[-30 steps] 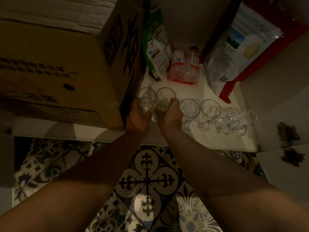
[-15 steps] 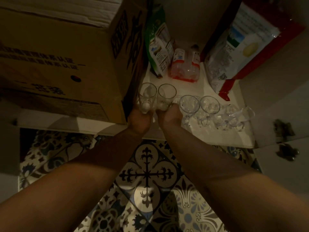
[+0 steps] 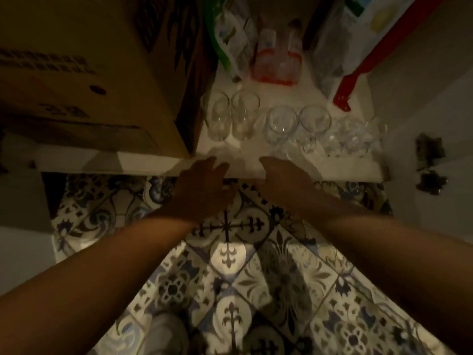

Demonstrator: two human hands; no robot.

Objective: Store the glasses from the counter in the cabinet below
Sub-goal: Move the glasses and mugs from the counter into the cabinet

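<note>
Two tall clear glasses, the left one [image 3: 217, 116] and the right one [image 3: 244, 115], stand side by side on the white cabinet shelf [image 3: 345, 166], beside a cardboard box. To their right stand two rounder stemmed glasses [image 3: 282, 125] [image 3: 314, 124], then more clear glassware [image 3: 358, 137] in a blurred cluster. My left hand [image 3: 202, 189] hovers over the shelf's front edge, fingers spread, holding nothing. My right hand [image 3: 284, 183] is level with it, also empty, just in front of the stemmed glasses. Neither hand touches a glass.
A large cardboard box [image 3: 89, 73] fills the shelf's left side. Behind the glasses stand a green-and-white bag [image 3: 230, 34], a pink bottle pack [image 3: 277, 57] and a big clear bag with a red strip [image 3: 358, 42]. Patterned floor tiles [image 3: 230, 265] lie below. A hinge [image 3: 430, 155] sits at the right.
Both hands have let go of the two tall glasses and pulled back toward me, off the shelf. The glasses now stand free beside the box.
</note>
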